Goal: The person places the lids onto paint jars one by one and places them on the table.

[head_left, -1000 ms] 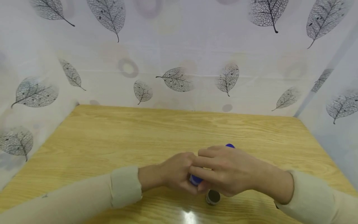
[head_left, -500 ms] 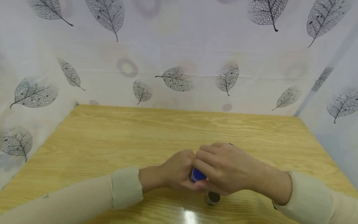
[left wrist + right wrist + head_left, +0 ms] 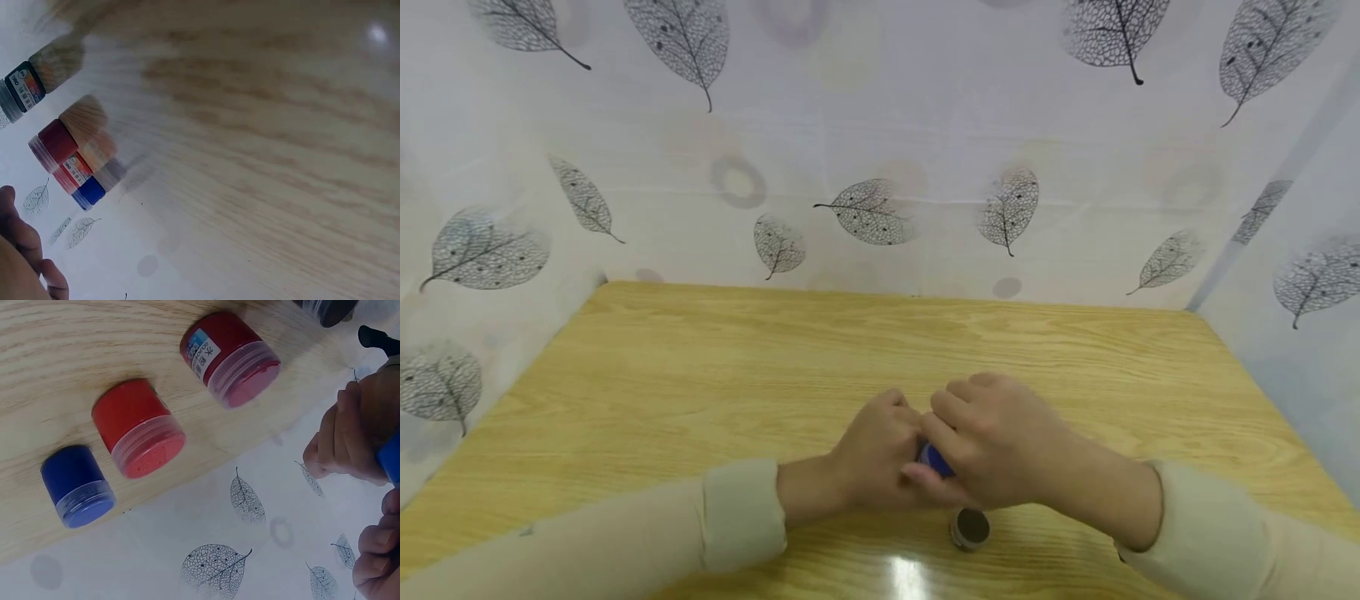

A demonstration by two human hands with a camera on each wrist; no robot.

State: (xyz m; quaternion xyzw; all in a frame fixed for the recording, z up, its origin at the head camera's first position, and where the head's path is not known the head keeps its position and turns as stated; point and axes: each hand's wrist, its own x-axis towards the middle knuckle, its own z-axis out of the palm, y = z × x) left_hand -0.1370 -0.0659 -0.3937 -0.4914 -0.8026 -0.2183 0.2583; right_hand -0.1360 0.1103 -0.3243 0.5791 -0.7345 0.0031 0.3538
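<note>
Between the two hands in the head view shows the end of a small blue paint jar (image 3: 936, 458). My left hand (image 3: 872, 454) curls around it from the left. From the right my right hand (image 3: 1000, 442) grips over it, thumb at the near side and fingers bent over the top. Most of the jar is hidden by the fingers. A patch of its blue (image 3: 392, 459) appears at the edge of the right wrist view. Just below the right hand a small dark-topped jar (image 3: 971, 529) stands upright on the table.
Beyond the hands, hidden in the head view, stand more jars: a blue jar (image 3: 78, 485), a red jar (image 3: 139, 428), a dark red labelled jar (image 3: 230, 359) and a black jar (image 3: 25, 87). The wood table (image 3: 737, 358) ends against leaf-printed cloth (image 3: 880, 125).
Both hands have risen slightly with the blue jar. The right hand has shifted and its fingers are more bent. The blue jar top seen behind it earlier is now covered.
</note>
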